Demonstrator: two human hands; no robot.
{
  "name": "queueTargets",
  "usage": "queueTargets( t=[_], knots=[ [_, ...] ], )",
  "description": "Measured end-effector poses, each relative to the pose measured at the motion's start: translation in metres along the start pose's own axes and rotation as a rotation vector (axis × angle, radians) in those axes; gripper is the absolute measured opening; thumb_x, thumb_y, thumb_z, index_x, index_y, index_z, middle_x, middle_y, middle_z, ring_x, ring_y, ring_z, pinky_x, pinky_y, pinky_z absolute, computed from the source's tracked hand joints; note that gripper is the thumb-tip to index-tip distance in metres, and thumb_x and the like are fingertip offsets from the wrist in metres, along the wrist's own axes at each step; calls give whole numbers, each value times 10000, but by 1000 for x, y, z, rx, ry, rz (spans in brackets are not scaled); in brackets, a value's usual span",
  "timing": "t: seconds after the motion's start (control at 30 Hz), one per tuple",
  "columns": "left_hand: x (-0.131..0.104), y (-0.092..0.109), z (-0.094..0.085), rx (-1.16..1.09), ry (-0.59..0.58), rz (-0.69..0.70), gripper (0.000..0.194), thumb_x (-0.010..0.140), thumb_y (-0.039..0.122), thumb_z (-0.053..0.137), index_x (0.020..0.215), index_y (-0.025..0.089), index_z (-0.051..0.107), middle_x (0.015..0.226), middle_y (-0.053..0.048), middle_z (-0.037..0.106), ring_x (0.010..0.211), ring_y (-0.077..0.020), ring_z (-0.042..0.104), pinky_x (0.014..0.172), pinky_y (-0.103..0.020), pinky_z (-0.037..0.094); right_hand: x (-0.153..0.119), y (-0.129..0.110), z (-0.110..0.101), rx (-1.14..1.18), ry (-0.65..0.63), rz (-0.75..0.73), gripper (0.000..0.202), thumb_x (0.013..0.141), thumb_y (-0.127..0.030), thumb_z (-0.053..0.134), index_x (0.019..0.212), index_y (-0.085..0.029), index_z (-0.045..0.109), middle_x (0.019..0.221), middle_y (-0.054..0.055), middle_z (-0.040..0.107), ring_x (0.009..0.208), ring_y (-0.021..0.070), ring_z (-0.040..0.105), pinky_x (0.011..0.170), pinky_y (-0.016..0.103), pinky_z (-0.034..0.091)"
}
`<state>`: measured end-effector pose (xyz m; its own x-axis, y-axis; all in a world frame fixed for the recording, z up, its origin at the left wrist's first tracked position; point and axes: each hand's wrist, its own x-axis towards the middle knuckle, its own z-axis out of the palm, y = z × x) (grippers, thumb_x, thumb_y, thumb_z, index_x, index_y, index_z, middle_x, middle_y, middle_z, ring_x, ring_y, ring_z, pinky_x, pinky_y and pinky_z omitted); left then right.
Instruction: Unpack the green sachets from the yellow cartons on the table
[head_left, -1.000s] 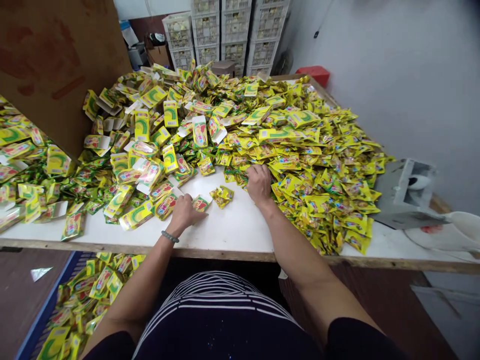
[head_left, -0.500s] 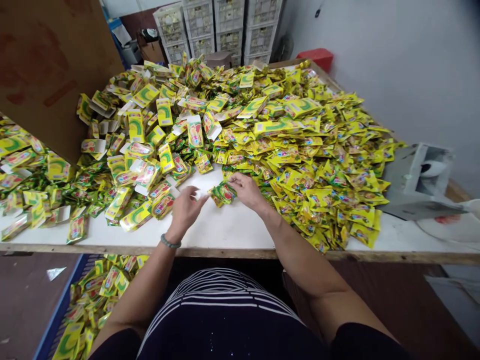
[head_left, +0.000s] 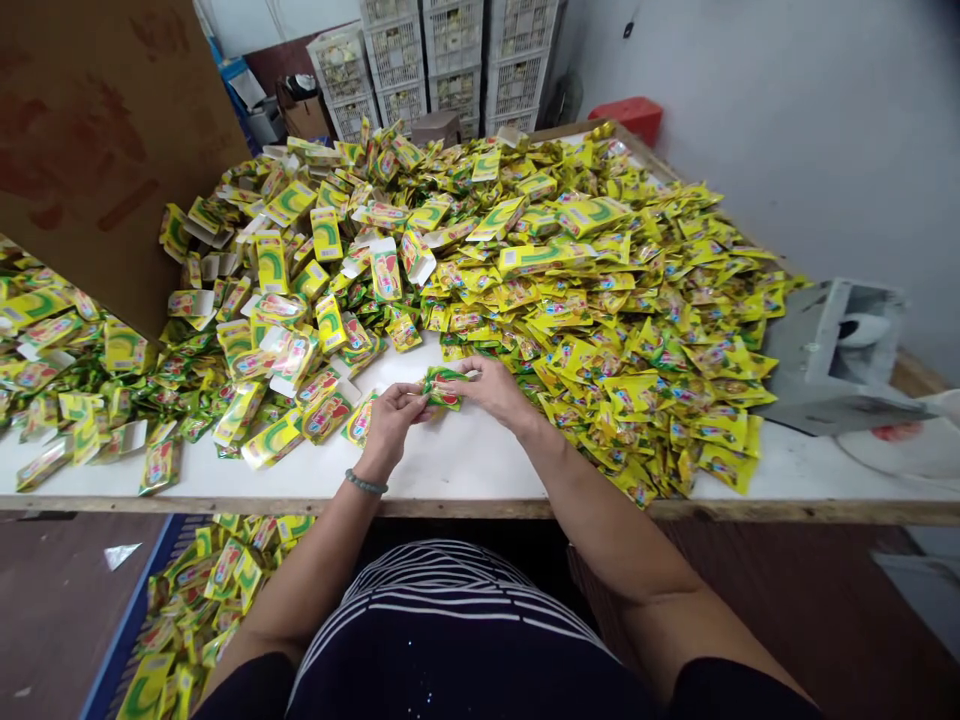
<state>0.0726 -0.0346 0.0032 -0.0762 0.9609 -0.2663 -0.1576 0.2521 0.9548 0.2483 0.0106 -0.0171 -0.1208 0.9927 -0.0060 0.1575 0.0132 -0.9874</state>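
Observation:
Both hands meet over the white tabletop [head_left: 450, 465], around a small green sachet [head_left: 444, 388] with a red fruit print. My left hand [head_left: 394, 425], a beaded bracelet at its wrist, pinches the sachet's left end. My right hand [head_left: 491, 390] has its fingers closed on the right end. Just left of my left hand is a yellow printed box [head_left: 361, 420], partly hidden by that hand; whether they touch I cannot tell. Yellow sachets [head_left: 630, 380] are heaped right of my right hand. Small yellow boxes [head_left: 326, 235], several with white flaps open, pile up beyond my left hand.
A large cardboard sheet [head_left: 112, 150] stands at the left. On the right sits a grey metal device [head_left: 832, 350]. Below the table's wooden front edge [head_left: 465, 508], a blue crate [head_left: 124, 630] holds more yellow boxes. White crates [head_left: 457, 70] are stacked behind.
My left hand has moved right and closed on the sachet's left end. The white piece near its fingertips no longer shows. A yellow box now shows left of that hand.

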Motion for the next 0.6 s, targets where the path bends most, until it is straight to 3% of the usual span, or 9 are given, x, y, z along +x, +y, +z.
queueTargets(
  t=[0.13,0.23,0.3,0.33,0.4,0.5,0.6],
  knots=[
    [-10,-7,-5,59,-25,-55,452,603,376,864,880,148,590,653,-13,692,643,-167,705,694,-314,574,2,-3,-7,-127,-17,-84,293,697,-422,737,633,-205,551,646,-18,580,631,145,516,623,286,417],
    [-19,-14,-6,215,-174,-153,355,669,360,820,860,156,600,645,-35,698,614,-182,700,630,-306,553,6,-1,-16,-188,107,-123,250,758,-362,659,654,-225,478,617,-31,521,607,139,481,613,286,409],
    [-23,-13,-6,438,-248,-157,253,742,343,758,858,167,619,640,-38,700,566,-180,676,578,-291,513,9,0,-21,-184,188,-106,229,777,-348,624,686,-236,446,614,-35,493,586,138,467,582,284,410],
    [-22,-10,-6,583,-235,-111,208,776,340,724,859,174,631,645,-38,700,556,-179,663,571,-289,492,10,1,-22,-147,202,-83,210,781,-352,612,712,-238,449,638,-30,508,589,141,482,568,282,419],
    [-15,2,-4,877,-96,57,180,834,366,662,861,188,653,682,-42,702,605,-194,659,608,-305,469,13,3,-22,-1,192,-10,190,782,-391,599,799,-240,486,736,-8,575,622,153,541,544,282,450],
    [8,20,6,1178,136,254,312,893,477,574,876,185,681,831,-91,711,796,-251,666,723,-351,464,15,5,-18,210,160,97,368,720,-485,669,950,-236,525,881,20,638,671,170,600,522,289,488],
    [38,24,22,1369,116,285,391,877,510,593,960,143,700,1041,-171,678,996,-309,627,813,-380,456,15,8,-17,175,168,79,488,638,-498,752,987,-215,559,905,31,661,703,177,612,570,306,509]
  ],
)
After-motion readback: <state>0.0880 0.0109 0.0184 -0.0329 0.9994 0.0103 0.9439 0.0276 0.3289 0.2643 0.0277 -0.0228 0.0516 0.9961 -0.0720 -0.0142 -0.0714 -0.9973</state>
